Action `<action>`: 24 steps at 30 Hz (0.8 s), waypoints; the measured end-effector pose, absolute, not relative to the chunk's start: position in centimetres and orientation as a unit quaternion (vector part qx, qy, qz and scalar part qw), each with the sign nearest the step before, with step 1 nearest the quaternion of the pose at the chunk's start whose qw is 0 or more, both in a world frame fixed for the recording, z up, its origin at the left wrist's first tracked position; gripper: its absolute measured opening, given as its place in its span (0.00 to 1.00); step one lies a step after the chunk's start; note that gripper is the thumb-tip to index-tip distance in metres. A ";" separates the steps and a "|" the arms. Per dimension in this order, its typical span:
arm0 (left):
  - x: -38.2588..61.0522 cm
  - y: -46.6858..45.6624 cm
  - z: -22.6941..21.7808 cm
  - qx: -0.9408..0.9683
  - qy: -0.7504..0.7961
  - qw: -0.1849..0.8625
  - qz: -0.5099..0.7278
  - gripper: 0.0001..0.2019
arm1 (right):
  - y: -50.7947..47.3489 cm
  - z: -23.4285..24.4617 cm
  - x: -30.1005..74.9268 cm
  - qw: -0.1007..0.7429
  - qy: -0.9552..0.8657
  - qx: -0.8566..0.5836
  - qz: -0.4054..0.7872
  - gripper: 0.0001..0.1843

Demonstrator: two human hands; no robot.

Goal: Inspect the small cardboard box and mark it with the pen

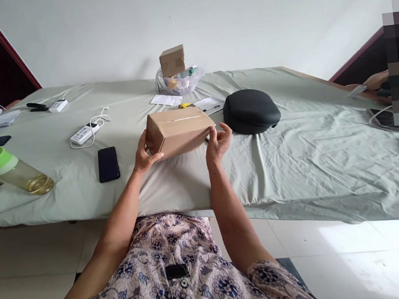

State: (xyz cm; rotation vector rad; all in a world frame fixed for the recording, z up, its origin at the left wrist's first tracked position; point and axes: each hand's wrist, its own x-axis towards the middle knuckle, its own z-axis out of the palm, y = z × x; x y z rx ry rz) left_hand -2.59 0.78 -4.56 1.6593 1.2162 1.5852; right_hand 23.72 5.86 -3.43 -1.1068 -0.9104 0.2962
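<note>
A taped cardboard box (179, 131) is held tilted at centre, just above the sheet-covered table (83, 201), with a strip of tape along its upper face. Whether its lower edge touches the sheet cannot be told. The left hand (144, 153) cups the near left end, fingers curled around it and gripping. The right hand (218, 142) braces the right end, fingers part-spread with the fingertips pressed on the cardboard.

Around the box: at 3 o'clock, a black oval zip case (251, 111) lies just beside it; at 12 o'clock, a white paper slip (166, 100) and a clear plastic bowl (181, 82) with a smaller cardboard box (172, 60) standing at it; at 8 o'clock, a black smartphone (107, 164); at 9 o'clock, a green-lidded plastic bottle (12, 170) and a white power strip (84, 134). At 3 o'clock, far off, a co-worker's hand (372, 83) rests at the table edge.
</note>
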 end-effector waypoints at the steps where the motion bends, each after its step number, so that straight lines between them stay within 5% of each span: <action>1: -2.6 0.8 -4.5 0.607 0.450 0.284 0.589 0.56 | 6.1 -3.5 24.0 0.749 -0.406 -0.508 0.131 0.27; 10: -2.1 0.6 -3.2 0.565 0.391 0.342 0.641 0.43 | 6.5 -3.5 23.4 0.721 -0.442 -0.469 0.253 0.34; 21: -2.6 1.0 -3.9 0.422 0.480 0.441 0.631 0.38 | 6.4 -4.4 22.0 0.692 -0.501 -0.426 0.298 0.30; 24: -2.3 1.0 -4.0 0.453 0.480 0.449 0.602 0.39 | 6.7 -5.3 21.5 0.686 -0.515 -0.437 0.269 0.37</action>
